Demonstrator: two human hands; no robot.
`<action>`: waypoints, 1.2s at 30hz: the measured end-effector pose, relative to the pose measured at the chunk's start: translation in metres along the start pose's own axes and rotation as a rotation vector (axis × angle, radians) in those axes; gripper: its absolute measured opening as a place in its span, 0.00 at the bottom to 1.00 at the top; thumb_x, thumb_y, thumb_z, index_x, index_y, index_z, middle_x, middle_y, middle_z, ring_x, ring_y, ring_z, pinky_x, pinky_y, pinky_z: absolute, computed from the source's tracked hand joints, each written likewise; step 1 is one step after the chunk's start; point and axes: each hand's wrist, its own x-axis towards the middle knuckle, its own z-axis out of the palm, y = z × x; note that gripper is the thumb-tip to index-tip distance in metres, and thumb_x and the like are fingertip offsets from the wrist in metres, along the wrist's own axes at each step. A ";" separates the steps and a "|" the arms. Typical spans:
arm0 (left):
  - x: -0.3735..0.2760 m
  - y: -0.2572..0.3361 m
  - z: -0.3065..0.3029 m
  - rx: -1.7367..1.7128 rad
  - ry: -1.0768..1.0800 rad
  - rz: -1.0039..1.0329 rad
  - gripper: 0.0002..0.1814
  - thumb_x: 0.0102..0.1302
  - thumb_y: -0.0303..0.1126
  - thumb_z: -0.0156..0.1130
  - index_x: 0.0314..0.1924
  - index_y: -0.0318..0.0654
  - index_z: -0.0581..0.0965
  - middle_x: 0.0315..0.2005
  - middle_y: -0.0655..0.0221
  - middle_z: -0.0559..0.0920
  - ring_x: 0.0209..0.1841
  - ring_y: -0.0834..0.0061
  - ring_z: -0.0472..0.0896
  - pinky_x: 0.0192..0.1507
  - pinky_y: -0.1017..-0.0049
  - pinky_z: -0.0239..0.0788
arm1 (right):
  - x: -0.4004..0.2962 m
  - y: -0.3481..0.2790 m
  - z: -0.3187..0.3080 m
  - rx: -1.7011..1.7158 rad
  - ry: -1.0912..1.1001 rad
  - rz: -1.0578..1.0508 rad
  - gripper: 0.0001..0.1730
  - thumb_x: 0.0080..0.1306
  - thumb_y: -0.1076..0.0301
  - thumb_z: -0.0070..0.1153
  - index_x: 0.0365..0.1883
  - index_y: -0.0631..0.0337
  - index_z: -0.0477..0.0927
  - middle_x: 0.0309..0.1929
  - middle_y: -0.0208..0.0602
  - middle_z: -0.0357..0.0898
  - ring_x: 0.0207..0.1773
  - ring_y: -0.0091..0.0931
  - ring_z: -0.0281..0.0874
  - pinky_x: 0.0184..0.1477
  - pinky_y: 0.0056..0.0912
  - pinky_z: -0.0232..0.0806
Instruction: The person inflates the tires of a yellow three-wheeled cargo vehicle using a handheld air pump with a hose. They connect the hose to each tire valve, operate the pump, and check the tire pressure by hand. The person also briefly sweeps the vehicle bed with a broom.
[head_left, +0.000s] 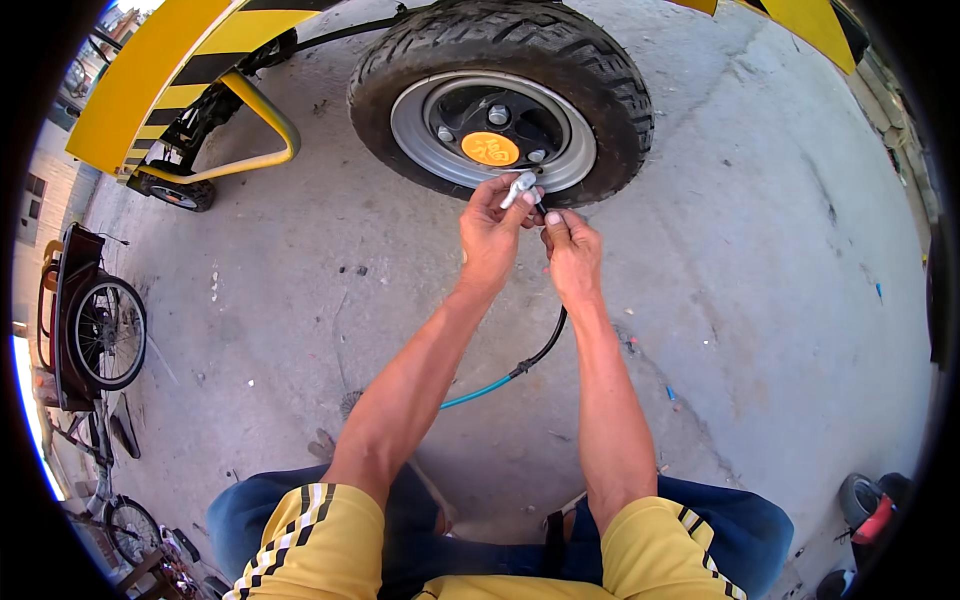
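Note:
A vehicle wheel (493, 112) with a treaded black tyre (637, 105), a silver rim and an orange centre cap stands on the concrete in front of me. At its lower rim, my left hand (491, 232) grips a metal air chuck (523, 184) between thumb and fingers. My right hand (576, 259) is just below and to the right, pinching the black hose end beside the chuck. The black hose (555, 334) runs down from my hands and joins a teal hose (476, 394), which passes behind my left forearm. Whether the chuck sits on the valve cannot be made out.
Yellow-and-black striped vehicle bodywork (202, 71) with a yellow tubular bar (270, 120) juts out at upper left. A tricycle (107, 330) stands at the far left. Small debris (670, 392) lies on the concrete floor, and a red-and-black object (874, 517) is at lower right.

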 end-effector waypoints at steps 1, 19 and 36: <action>0.003 -0.001 0.002 0.016 0.040 -0.009 0.18 0.73 0.26 0.66 0.59 0.29 0.76 0.47 0.57 0.89 0.41 0.78 0.85 0.43 0.77 0.78 | -0.001 -0.003 0.000 0.035 -0.021 0.022 0.14 0.78 0.65 0.55 0.44 0.68 0.85 0.25 0.24 0.74 0.29 0.18 0.68 0.33 0.28 0.62; -0.008 -0.005 -0.003 0.234 0.230 0.074 0.10 0.71 0.25 0.66 0.47 0.29 0.75 0.39 0.63 0.84 0.36 0.80 0.83 0.39 0.76 0.80 | -0.005 0.005 0.021 -0.316 0.087 -0.409 0.07 0.74 0.74 0.58 0.46 0.66 0.85 0.31 0.43 0.83 0.32 0.29 0.78 0.37 0.33 0.71; -0.004 0.003 0.005 0.169 0.144 0.006 0.17 0.70 0.27 0.69 0.55 0.29 0.78 0.43 0.61 0.87 0.42 0.79 0.84 0.42 0.76 0.79 | 0.000 0.002 0.021 -0.144 0.158 -0.217 0.11 0.78 0.68 0.56 0.45 0.67 0.85 0.26 0.29 0.76 0.31 0.20 0.69 0.36 0.29 0.66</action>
